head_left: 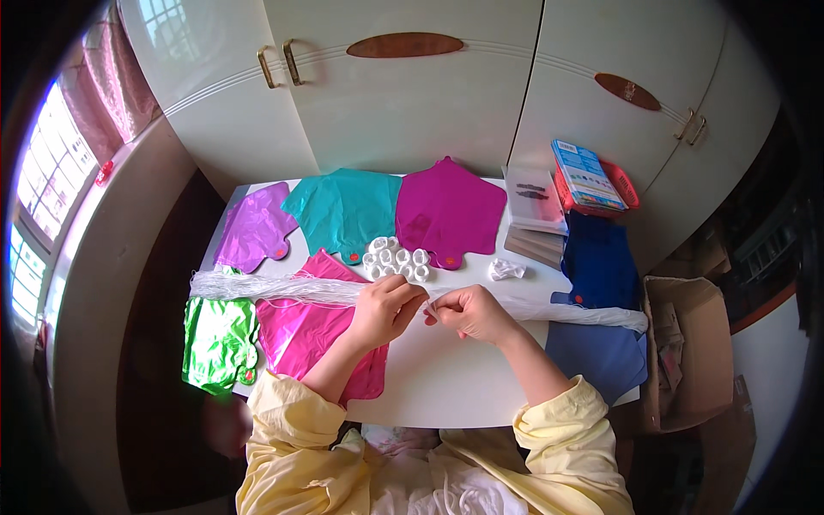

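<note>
Two hands pinching white ribbon bundle (283, 287) at centre of white table (455, 378): left hand (384, 311) closed on it, right hand (468, 312) gripping same strand. Just behind hands, cluster of white clips (396, 260). Pink foil balloon (296, 330) under left forearm; magenta balloon (448, 210) at table's far edge.

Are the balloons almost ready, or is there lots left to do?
Lots left. Laid out: flat foil balloons, like the teal one, plus white clips. In hand: the left hand and right hand pinch the white ribbon bundle. Every balloon still lies flat, with no ribbon visibly tied on.
</note>
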The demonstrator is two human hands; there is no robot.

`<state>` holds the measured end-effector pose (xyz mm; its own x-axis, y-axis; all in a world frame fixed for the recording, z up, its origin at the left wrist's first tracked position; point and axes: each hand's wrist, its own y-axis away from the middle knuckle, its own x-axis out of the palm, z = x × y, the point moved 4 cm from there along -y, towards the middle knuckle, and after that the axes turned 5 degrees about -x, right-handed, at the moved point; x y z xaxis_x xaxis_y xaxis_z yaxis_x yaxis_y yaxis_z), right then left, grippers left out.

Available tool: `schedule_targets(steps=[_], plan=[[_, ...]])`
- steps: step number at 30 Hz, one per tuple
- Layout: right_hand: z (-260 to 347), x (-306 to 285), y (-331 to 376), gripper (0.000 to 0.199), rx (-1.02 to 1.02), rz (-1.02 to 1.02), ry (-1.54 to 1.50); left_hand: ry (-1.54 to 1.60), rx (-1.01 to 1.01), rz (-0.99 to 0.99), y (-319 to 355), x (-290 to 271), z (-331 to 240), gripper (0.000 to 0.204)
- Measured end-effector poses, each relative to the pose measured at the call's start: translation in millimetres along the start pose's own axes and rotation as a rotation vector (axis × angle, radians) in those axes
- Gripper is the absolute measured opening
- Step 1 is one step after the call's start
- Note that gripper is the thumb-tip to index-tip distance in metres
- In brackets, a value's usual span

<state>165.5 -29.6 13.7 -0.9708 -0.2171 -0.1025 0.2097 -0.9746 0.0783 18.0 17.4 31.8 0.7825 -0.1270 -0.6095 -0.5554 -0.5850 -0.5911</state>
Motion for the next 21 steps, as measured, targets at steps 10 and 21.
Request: schedule_targets(steps=[10,21], plan=[[-1,-6,-2,0.017,-0.063,0.010,-0.119,0.108,-0.019,0.099,0,0,-2,0.009],[7,-6,2,0.040,-0.260,0.120,-0.578,-0.012,0.027,0.057,1,5,1,0.004]])
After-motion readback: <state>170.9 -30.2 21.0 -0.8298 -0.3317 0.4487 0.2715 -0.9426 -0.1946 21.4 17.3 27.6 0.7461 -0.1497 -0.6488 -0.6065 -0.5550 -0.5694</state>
